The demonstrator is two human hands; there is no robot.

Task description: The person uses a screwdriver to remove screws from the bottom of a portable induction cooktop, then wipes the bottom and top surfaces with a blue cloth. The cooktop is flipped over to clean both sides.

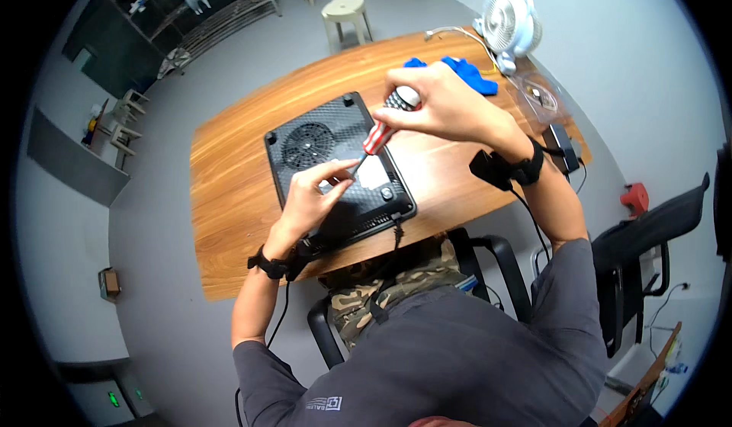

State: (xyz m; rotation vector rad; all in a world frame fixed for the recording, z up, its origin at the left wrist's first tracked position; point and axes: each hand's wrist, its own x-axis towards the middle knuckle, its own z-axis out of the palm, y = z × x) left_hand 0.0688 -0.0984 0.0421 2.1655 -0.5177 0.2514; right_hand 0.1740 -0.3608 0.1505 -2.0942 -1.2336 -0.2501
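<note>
A black induction cooktop (349,118) lies underside up on the wooden table, showing its round fan grille (309,145), rubber feet and a white label (370,171) that bears writing. My right hand (440,104) grips a screwdriver (378,138) by its red, white and dark patterned handle, tilted with the shaft pointing down and left. At the shaft's lower end are the thumb and forefinger of my left hand (311,195), which seem to pinch it just above the casing. The exact tip, and any screw under it, is hidden by these fingers.
A power cord (398,229) leaves the cooktop's near edge. Blue cloth (470,75), a white fan (506,24), a clear plastic bag (537,98) and a black box-shaped device (563,147) sit toward the table's right side. A stool (344,12) stands beyond the far edge.
</note>
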